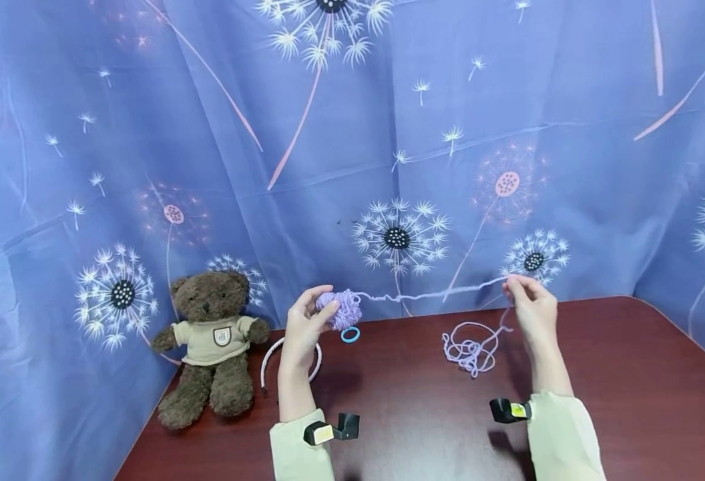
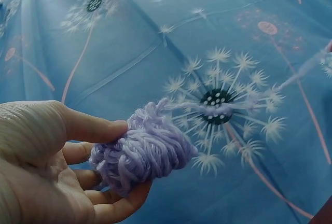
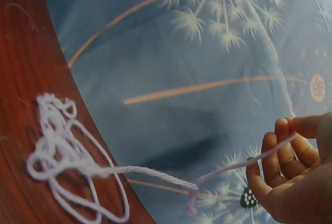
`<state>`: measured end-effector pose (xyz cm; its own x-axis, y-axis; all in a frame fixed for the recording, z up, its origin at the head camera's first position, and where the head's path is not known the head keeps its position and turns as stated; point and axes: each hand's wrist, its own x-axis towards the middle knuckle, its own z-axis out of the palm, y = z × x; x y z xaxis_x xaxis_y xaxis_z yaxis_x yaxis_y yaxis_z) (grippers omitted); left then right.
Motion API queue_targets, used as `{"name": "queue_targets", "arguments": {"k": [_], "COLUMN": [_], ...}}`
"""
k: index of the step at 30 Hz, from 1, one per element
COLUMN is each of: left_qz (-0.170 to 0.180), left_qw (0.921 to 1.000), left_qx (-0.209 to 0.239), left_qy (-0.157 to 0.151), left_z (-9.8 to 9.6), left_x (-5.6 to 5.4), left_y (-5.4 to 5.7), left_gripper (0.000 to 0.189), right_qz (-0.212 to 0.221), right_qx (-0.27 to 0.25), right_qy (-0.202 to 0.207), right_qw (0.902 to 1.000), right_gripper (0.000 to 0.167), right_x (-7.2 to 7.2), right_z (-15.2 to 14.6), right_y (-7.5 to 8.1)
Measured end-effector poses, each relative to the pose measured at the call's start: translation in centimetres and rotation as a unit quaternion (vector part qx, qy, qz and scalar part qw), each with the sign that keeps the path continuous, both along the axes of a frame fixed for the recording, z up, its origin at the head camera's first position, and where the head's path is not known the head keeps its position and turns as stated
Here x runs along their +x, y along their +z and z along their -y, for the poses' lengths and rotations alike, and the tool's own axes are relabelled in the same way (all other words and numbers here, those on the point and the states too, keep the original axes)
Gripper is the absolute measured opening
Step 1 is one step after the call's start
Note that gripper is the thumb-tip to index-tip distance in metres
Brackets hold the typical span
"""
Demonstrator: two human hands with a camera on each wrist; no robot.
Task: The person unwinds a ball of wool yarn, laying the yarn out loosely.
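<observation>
Between thumb and fingers, my left hand [image 1: 304, 324] grips a ball of lilac yarn [image 1: 345, 309] above the table. In the left wrist view the wound yarn [image 2: 145, 154] shows thick, loose strands. A yarn strand [image 1: 430, 294] runs from the ball across to my right hand [image 1: 533, 310], which pinches it between thumb and index finger. From that pinch the yarn hangs down to a loose tangle of yarn [image 1: 471, 353] lying on the table. The right wrist view shows the tangle [image 3: 67, 156] with several loops, and the right hand's other fingers [image 3: 270, 156] loosely bent.
A brown teddy bear [image 1: 208, 347] in a beige shirt sits at the table's left. A white hoop [image 1: 264, 367] lies behind the left forearm, and a blue ring [image 1: 350, 335] lies below the ball. Patterned blue cloth [image 1: 328, 220] hangs behind the dark red table [image 1: 412, 401].
</observation>
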<state>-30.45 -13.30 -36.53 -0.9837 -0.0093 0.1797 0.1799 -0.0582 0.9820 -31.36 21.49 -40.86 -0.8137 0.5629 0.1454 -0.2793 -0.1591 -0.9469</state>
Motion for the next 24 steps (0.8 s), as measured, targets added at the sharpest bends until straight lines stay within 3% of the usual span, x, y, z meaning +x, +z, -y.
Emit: {"name": "queue_targets", "arguments": {"k": [5,10,12,14,20,22,24], "left_qz": [-0.007,-0.009,-0.013,-0.015,-0.019,-0.019,-0.02], "left_qw": [0.9995,0.9983,0.9977,0.9973,0.9957,0.9947,0.9935], "left_qx": [0.009,0.02,0.02,0.022,0.027,0.031,0.032], "left_qy": [-0.028,-0.054,-0.063,-0.069,-0.087,-0.097,-0.108], "left_z": [-1.1,-2.3,-2.6,-2.8,-3.1,-3.2,-3.3], "left_x": [0.2,0.4,0.6,0.8,1.0,1.0,0.9], "left_y": [0.3,0.5,0.6,0.7,1.0,0.9,0.9], "left_gripper": [0.036,0.036,0.037,0.037,0.04,0.042,0.044], "right_qz": [0.016,0.036,0.02,0.003,-0.028,-0.035,-0.04], "right_qx": [0.059,0.159,0.2,0.237,0.309,0.312,0.308], "right_qy": [0.011,0.035,0.062,0.111,0.286,0.314,0.319], "right_qw": [0.9981,0.9861,0.9775,0.9652,0.9065,0.8961,0.8953], "right_gripper": [0.01,0.029,0.034,0.035,0.037,0.036,0.032], "right_x": [-0.4,0.1,0.4,0.5,1.5,1.8,1.9], "right_z": [1.1,1.9,2.6,3.7,9.1,10.5,11.3], "right_y": [0.4,0.9,1.3,1.9,2.7,2.6,2.5]}}
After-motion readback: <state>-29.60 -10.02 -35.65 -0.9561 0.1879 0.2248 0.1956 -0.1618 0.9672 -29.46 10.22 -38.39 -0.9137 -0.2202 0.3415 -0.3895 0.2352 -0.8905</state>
